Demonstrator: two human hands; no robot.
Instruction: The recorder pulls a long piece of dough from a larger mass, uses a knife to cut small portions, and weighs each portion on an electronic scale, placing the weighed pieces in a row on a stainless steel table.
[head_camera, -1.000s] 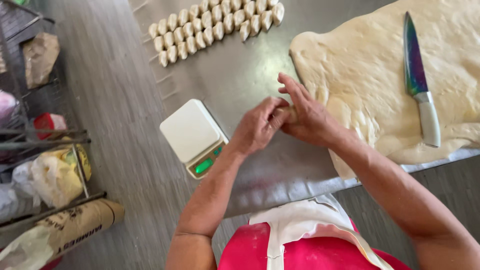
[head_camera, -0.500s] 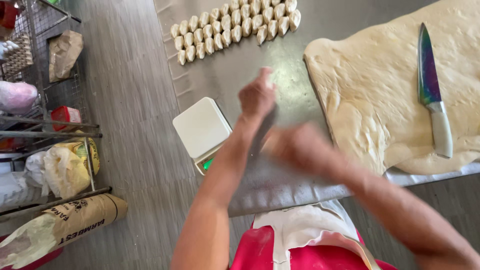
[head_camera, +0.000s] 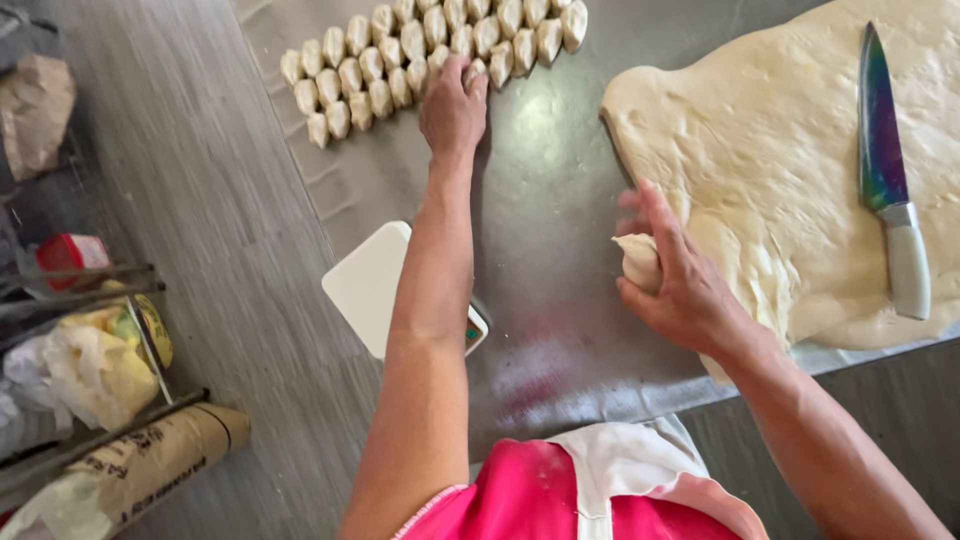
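Pale dough lump (head_camera: 640, 262) sits pinched in the right hand (head_camera: 680, 285); the left hand (head_camera: 453, 108), fingers spread, touches rows of dough pieces (head_camera: 430, 45).

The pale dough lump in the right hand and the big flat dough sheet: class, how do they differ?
The small pale dough lump is rounded; the big flat dough sheet is spread thin. The lump is held in the right hand; the sheet lies on the grey metal table under a steel knife. Both are the same pale dough.
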